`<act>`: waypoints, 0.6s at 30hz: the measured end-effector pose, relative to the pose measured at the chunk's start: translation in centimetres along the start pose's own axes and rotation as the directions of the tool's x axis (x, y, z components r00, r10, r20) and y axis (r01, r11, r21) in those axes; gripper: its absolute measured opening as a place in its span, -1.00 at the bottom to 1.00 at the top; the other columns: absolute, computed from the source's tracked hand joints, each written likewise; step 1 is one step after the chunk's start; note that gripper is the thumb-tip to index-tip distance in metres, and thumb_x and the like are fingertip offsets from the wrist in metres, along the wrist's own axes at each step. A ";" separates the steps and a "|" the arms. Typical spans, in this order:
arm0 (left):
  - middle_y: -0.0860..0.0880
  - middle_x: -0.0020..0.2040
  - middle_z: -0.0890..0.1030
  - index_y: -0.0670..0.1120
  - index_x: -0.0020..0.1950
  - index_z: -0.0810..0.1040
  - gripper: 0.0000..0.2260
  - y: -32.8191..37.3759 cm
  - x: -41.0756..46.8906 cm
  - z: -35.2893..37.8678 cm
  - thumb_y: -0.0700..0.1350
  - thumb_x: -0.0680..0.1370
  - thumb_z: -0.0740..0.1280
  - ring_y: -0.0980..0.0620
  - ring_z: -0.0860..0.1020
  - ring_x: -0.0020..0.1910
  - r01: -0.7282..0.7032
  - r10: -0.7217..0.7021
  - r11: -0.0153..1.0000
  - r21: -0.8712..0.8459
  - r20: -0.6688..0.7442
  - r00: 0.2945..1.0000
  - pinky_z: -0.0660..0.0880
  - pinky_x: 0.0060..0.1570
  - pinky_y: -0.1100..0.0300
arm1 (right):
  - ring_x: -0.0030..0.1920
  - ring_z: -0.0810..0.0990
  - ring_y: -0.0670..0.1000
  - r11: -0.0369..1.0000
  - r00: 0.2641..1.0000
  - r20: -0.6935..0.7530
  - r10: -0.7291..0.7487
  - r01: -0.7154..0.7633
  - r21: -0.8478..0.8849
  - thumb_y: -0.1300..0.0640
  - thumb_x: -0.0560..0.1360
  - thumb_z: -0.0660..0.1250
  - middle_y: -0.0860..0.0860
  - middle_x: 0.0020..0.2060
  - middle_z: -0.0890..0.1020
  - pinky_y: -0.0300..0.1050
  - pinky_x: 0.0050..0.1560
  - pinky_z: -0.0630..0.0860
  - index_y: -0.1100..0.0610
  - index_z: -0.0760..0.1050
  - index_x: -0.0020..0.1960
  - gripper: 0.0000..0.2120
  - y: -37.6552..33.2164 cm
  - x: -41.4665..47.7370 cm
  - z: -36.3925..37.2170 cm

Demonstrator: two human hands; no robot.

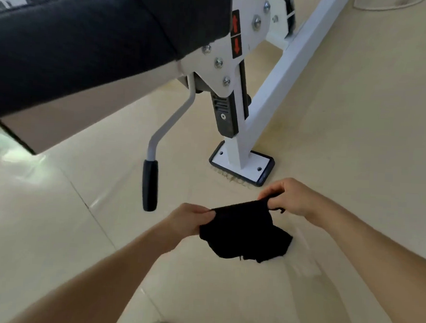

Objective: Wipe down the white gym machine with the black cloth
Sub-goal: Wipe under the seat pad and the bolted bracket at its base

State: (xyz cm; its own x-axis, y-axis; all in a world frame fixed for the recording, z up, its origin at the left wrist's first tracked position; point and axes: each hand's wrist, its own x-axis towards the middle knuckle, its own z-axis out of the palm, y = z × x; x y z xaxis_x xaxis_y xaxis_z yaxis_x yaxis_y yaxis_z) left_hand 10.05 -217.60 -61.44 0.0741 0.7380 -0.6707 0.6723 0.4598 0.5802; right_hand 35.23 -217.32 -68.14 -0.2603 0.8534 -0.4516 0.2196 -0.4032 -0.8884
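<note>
Cream floor tiles (53,226) fill the lower frame; left hand (187,221) and right hand (289,198) each pinch a crumpled black fabric cloth (245,233), seemingly refolding it below the white steel-framed gym machine (273,90) at upper centre.

black cloth (245,232), plain, no pattern. white machine frame (282,73) with silver bolts, a dark navy pad (89,49), red arrows on a black strip (235,38). white lever with a black grip (150,185). glossy cream floor tiles (357,145).

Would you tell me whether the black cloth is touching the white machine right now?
No, the left hand and right hand hold the black cloth short of the white machine.
</note>
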 end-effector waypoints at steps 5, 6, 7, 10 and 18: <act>-0.20 -0.06 0.68 -0.25 0.18 0.60 -0.68 0.0 -2.7 -0.2 -0.01 0.64 0.27 -0.08 0.64 -0.20 0.154 -0.143 0.929 -0.336 0.060 0.988 0.54 -0.28 0.16 | -0.31 0.48 0.00 0.775 0.990 -0.038 0.132 -0.079 0.627 0.46 0.51 0.17 0.10 -0.23 0.54 -0.15 -0.30 0.42 0.18 0.56 0.01 -0.72 -0.1 -1.8 1.7; -0.20 -0.03 0.66 -0.23 0.20 0.59 -0.64 0.0 -2.8 -0.3 0.04 0.61 0.31 -0.10 0.63 -0.16 0.178 -0.149 0.931 -0.318 0.114 0.982 0.55 -0.25 0.13 | -0.30 0.47 0.02 0.741 0.984 -0.044 0.171 -0.099 0.665 0.44 0.52 0.17 0.11 -0.24 0.52 -0.13 -0.29 0.40 0.19 0.55 -0.01 -0.74 -0.1 -2.2 1.9; -0.19 -0.01 0.66 -0.19 0.22 0.57 -0.62 0.0 -2.7 -0.6 0.07 0.57 0.36 -0.11 0.63 -0.13 0.189 -0.143 0.944 -0.272 0.180 0.973 0.56 -0.23 0.11 | -0.29 0.47 0.03 0.727 0.976 -0.047 0.212 -0.125 0.675 0.42 0.53 0.16 0.11 -0.25 0.51 -0.11 -0.27 0.39 0.19 0.54 -0.05 -0.77 0.0 -2.5 2.2; -0.13 -0.01 0.66 -0.03 0.23 0.48 -0.65 0.1 -2.3 -2.1 -0.06 0.49 0.48 -0.08 0.65 -0.14 0.215 -0.167 0.972 -0.100 0.350 0.922 0.58 -0.28 0.15 | -0.37 0.49 0.01 0.737 0.933 -0.067 0.352 -0.233 0.634 0.31 0.58 0.17 0.10 -0.33 0.51 -0.18 -0.37 0.41 0.21 0.47 -0.14 -0.84 -0.4 -4.0 3.0; -0.12 -0.05 0.69 -0.16 0.04 0.66 -0.82 -2.0 0.7 -3.8 -0.07 0.56 0.40 -0.03 0.65 -0.10 0.084 -0.062 0.996 -0.037 0.397 0.916 0.60 -0.03 0.12 | -0.39 0.34 -0.02 0.811 0.878 -0.139 0.458 -0.348 0.471 0.16 0.51 0.18 0.02 -0.40 0.39 -0.17 -0.32 0.26 0.14 0.44 -0.07 -0.91 -1.6 -7.3 6.3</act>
State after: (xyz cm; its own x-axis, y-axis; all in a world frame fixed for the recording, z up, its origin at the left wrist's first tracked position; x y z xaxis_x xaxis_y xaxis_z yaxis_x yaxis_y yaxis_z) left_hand 5.97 -216.10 -61.29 0.3183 0.4509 -0.8339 0.6481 0.5385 0.5385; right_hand 30.83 -225.03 -63.89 0.0025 0.6109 -0.7917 -0.1742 -0.7793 -0.6019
